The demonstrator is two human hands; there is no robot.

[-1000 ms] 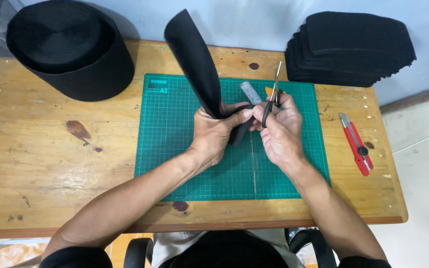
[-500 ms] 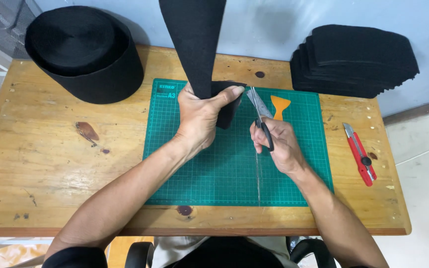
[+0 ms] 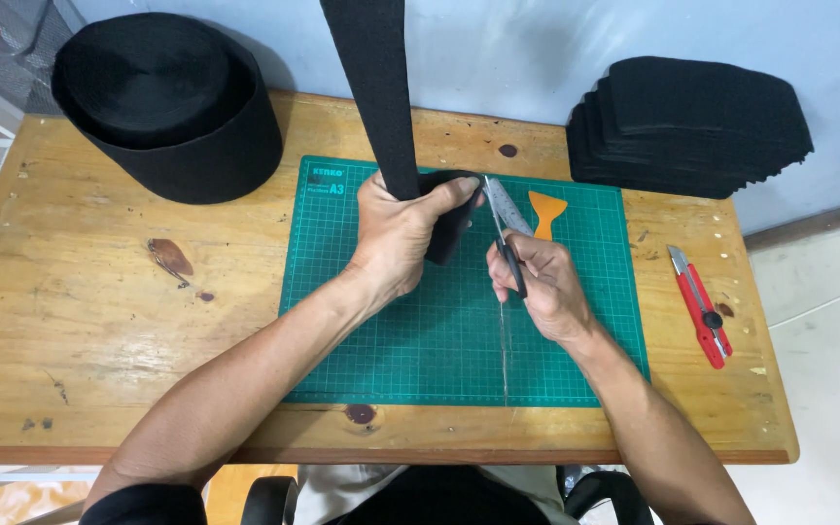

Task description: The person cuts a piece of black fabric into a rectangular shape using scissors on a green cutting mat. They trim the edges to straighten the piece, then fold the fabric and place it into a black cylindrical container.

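Clenched tight, the left hand (image 3: 402, 231) grips a black fabric strip (image 3: 373, 87) rising past the frame's far edge. Closed around scissors (image 3: 504, 228), the right hand (image 3: 542, 287) sets the blades beside the strip's folded end, above the green cutting mat (image 3: 420, 340), whose near half lies open.

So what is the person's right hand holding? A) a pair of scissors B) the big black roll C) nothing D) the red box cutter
A: the right hand grips a pair of scissors, blades pointing at the black strip held by the left hand; the red box cutter lies untouched on the table.
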